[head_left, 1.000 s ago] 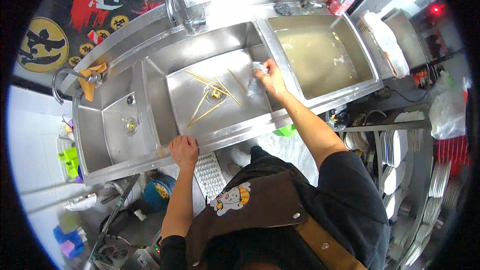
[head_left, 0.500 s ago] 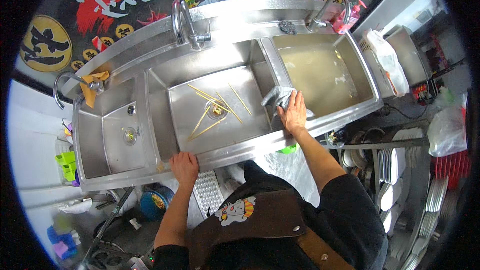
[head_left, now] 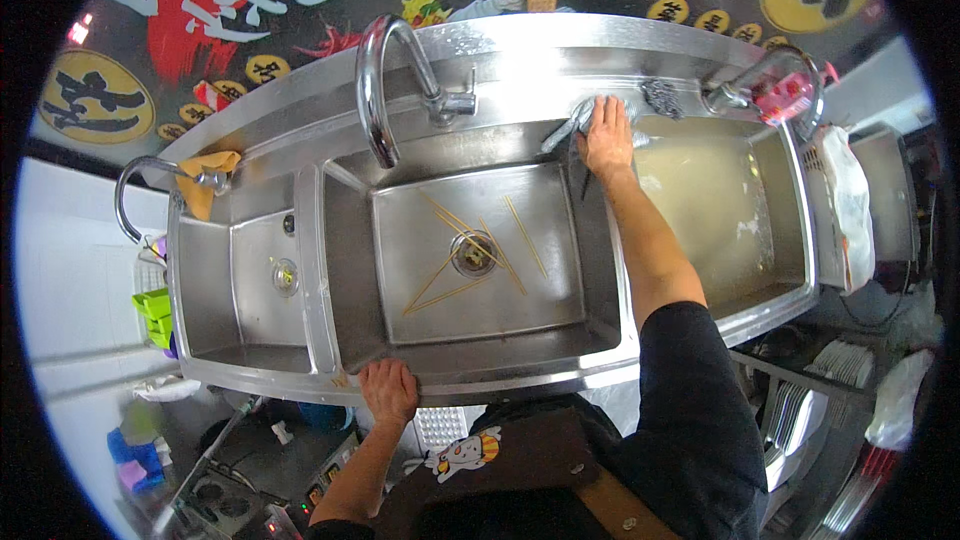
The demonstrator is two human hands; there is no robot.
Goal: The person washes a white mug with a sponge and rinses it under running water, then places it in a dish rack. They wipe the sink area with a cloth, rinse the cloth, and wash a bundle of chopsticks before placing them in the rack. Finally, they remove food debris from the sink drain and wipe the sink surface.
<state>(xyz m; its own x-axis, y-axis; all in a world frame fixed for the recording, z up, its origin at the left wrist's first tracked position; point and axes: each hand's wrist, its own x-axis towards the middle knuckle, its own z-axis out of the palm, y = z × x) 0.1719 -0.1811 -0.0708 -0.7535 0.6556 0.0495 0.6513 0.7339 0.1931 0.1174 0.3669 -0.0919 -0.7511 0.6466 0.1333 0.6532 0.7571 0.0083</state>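
Observation:
A three-basin stainless steel sink (head_left: 350, 325) spans the view in front of me. My right hand (head_left: 607, 135) presses a grey cloth (head_left: 568, 130) onto the far end of the divider between the middle and right basins. Part of the cloth is hidden beneath the palm. On the front rim, left of the middle, my left hand (head_left: 390, 388) rests with its fingers curled over the edge. Several thin wooden sticks (head_left: 527, 238), like chopsticks, lie around the middle basin's drain (head_left: 475, 254), which has food scraps in it. Cloudy water (head_left: 700, 200) stands in the right basin.
Tall taps rise behind the middle basin (head_left: 372, 90), at the left (head_left: 122, 190) and at the right (head_left: 730, 95). A dark scouring pad (head_left: 660, 98) and a pink pump bottle (head_left: 785, 98) sit on the back ledge. An orange-brown cloth (head_left: 200, 195) hangs by the left tap.
My right hand has slid the grey cloth away from me, from the divider's near end to its far end. The left hand stays on the front rim. The view has shifted.

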